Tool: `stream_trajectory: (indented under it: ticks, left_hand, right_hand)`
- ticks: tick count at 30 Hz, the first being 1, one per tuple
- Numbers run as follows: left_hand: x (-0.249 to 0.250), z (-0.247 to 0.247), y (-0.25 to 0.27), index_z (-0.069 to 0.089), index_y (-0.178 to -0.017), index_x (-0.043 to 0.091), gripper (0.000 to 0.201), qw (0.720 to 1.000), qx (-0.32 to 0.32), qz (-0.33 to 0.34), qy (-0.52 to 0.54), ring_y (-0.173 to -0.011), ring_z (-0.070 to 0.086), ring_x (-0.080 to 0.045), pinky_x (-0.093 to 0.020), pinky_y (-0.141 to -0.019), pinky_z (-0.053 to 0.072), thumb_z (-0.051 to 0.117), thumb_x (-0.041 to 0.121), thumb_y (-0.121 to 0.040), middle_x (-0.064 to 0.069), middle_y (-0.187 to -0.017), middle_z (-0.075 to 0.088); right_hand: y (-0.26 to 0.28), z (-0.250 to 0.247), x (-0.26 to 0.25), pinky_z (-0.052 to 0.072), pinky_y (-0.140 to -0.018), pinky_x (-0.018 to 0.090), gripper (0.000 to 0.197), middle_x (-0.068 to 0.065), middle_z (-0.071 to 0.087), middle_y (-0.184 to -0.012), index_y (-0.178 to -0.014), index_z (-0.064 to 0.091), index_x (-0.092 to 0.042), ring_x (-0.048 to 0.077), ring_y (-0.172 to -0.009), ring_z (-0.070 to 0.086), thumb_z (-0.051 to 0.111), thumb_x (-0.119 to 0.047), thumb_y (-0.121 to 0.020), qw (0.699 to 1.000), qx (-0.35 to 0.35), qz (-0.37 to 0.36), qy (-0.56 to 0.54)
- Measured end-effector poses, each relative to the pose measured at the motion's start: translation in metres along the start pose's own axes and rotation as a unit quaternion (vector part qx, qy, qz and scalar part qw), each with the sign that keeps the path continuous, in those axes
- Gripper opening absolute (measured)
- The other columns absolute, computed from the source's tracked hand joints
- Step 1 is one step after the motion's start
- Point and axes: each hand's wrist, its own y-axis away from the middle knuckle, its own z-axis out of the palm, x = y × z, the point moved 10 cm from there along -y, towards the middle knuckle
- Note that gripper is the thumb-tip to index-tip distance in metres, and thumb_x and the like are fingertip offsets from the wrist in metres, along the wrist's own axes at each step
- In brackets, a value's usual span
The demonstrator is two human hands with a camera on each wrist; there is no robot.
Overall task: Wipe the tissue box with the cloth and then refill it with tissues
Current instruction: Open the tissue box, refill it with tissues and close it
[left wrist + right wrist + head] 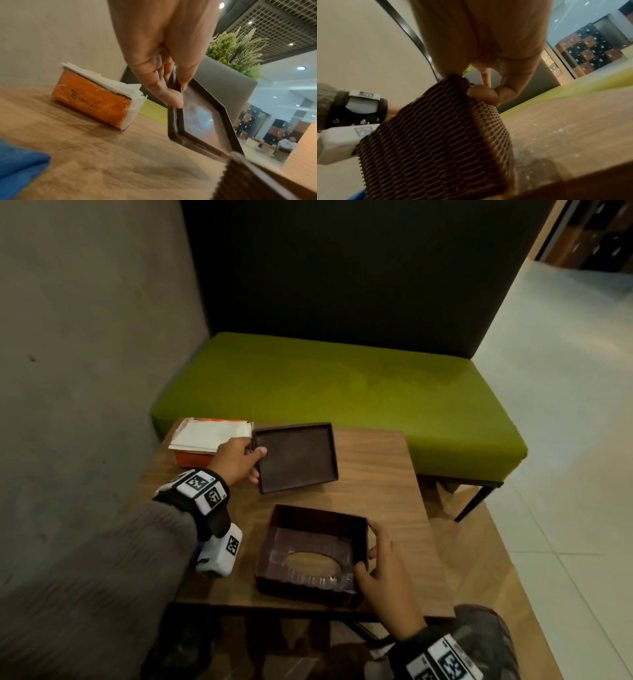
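Note:
The dark brown tissue box is in two parts on the wooden table (380, 470). Its ribbed shell (308, 556) lies upside down near the front edge, with the oval slot facing the tabletop. My right hand (370, 549) grips the shell's right wall, thumb inside and fingers outside; the shell (436, 142) fills the right wrist view. My left hand (257, 463) pinches the left rim of the flat base tray (296, 455), which is tilted off the table (102, 148). An orange tissue pack (205, 440) with white tissues on top lies at the back left. A blue cloth (18, 166) shows only in the left wrist view.
A green bench (342, 392) stands right behind the table, with a dark backrest above it. A grey wall (85, 354) closes the left side. White tiled floor (565, 422) opens to the right. A potted plant (236, 50) sits on the partition.

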Motion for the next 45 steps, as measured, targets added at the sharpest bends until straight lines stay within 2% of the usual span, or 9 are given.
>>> stream_trajectory:
  ticks: [5, 8, 11, 15, 21, 25, 33, 38, 45]
  left_hand:
    - [-0.018, 0.05, -0.014, 0.046, -0.077, 0.005, 0.023, 0.992, -0.11, -0.054, 0.013, -0.029, 0.052, -0.008, -0.019, -0.037, 0.046, 0.05, 0.016, -0.096, -0.013, -0.054, 0.056]
    - [-0.026, 0.065, -0.021, 0.051, -0.097, -0.002, 0.016, 0.988, -0.127, -0.081, 0.038, -0.031, 0.053, -0.007, -0.019, -0.038, 0.048, 0.053, 0.014, -0.095, -0.012, -0.056, 0.056]
    - [-0.032, 0.073, -0.023, 0.041, -0.131, -0.006, 0.045, 0.982, -0.142, -0.092, 0.086, -0.044, 0.058, -0.009, -0.016, -0.041, 0.049, 0.058, 0.006, -0.09, -0.01, -0.072, 0.053]
    - [-0.039, 0.054, -0.024, 0.046, -0.128, -0.001, 0.043, 0.985, -0.09, -0.082, 0.121, -0.057, 0.053, -0.015, -0.017, -0.039, 0.046, 0.058, -0.002, -0.087, -0.009, -0.085, 0.053]
    - [-0.015, -0.052, -0.032, 0.067, -0.09, 0.016, 0.015, 0.985, 0.105, 0.081, -0.114, -0.066, 0.052, -0.012, -0.025, -0.064, 0.038, 0.057, 0.006, -0.083, -0.004, -0.079, 0.063]
    - [-0.023, -0.068, -0.048, 0.062, -0.104, 0.017, 0.022, 0.911, 0.043, 0.127, -0.389, -0.1, 0.052, -0.028, -0.038, -0.082, 0.039, 0.063, 0.018, -0.083, -0.006, -0.101, 0.06]
    - [-0.025, -0.055, -0.064, 0.058, -0.097, 0.03, 0.025, 0.903, -0.065, 0.174, -0.387, -0.095, 0.052, -0.02, -0.044, -0.081, 0.047, 0.051, 0.036, -0.074, 0.007, -0.097, 0.059]
    - [-0.035, -0.05, -0.064, 0.043, -0.087, 0.041, 0.025, 0.897, -0.115, 0.17, -0.39, -0.088, 0.044, -0.011, -0.047, -0.086, 0.043, 0.052, 0.047, -0.065, 0.014, -0.089, 0.049]
    - [-0.038, -0.035, -0.062, 0.062, -0.103, 0.008, 0.039, 0.912, -0.13, 0.18, -0.346, -0.091, 0.053, -0.021, -0.023, -0.077, 0.034, 0.077, 0.028, -0.073, -0.006, -0.096, 0.06]
  right_hand:
    - [-0.003, -0.009, 0.01, 0.042, -0.061, 0.01, 0.065, -0.002, 0.047, -0.098, -0.141, 0.033, -0.039, 0.009, -0.071, 0.052, 0.061, -0.009, -0.09, 0.998, 0.039, -0.004, -0.043]
    - [-0.007, -0.013, 0.016, 0.042, -0.058, 0.013, 0.065, -0.003, 0.05, -0.098, -0.135, 0.033, -0.047, 0.008, -0.068, 0.051, 0.061, -0.011, -0.09, 0.997, 0.05, -0.014, -0.062]
    - [-0.011, -0.012, 0.021, 0.041, -0.06, 0.016, 0.063, -0.005, 0.052, -0.099, -0.131, 0.033, -0.053, 0.009, -0.072, 0.052, 0.062, -0.015, -0.09, 0.996, 0.045, -0.016, -0.071]
    - [-0.014, -0.009, 0.026, 0.044, -0.061, 0.022, 0.066, -0.001, 0.054, -0.098, -0.132, 0.036, -0.051, 0.013, -0.077, 0.055, 0.064, -0.012, -0.087, 0.997, 0.041, -0.009, -0.068]
    - [-0.019, -0.01, 0.023, 0.043, -0.056, 0.026, 0.073, 0.001, 0.053, -0.094, -0.119, 0.037, -0.067, 0.018, -0.068, 0.054, 0.063, -0.007, -0.087, 0.994, 0.044, -0.022, -0.095]
    - [-0.023, -0.006, 0.022, 0.047, -0.057, 0.033, 0.088, 0.0, 0.054, -0.092, -0.109, 0.028, -0.084, 0.02, -0.067, 0.056, 0.063, -0.006, -0.087, 0.995, 0.053, -0.032, -0.08]
    - [-0.025, -0.005, 0.02, 0.054, -0.064, 0.047, 0.088, 0.0, 0.054, -0.094, -0.113, 0.03, -0.081, 0.024, -0.074, 0.059, 0.062, -0.003, -0.087, 0.995, 0.059, -0.032, -0.078]
    - [-0.026, -0.004, 0.026, 0.052, -0.064, 0.038, 0.074, 0.002, 0.056, -0.096, -0.132, 0.039, -0.053, 0.019, -0.076, 0.058, 0.062, 0.001, -0.086, 0.995, 0.067, -0.018, -0.076]
    - [-0.027, -0.003, 0.029, 0.05, -0.059, 0.034, 0.07, 0.003, 0.056, -0.094, -0.136, 0.04, -0.048, 0.022, -0.069, 0.057, 0.061, -0.003, -0.088, 0.994, 0.062, -0.004, -0.086]
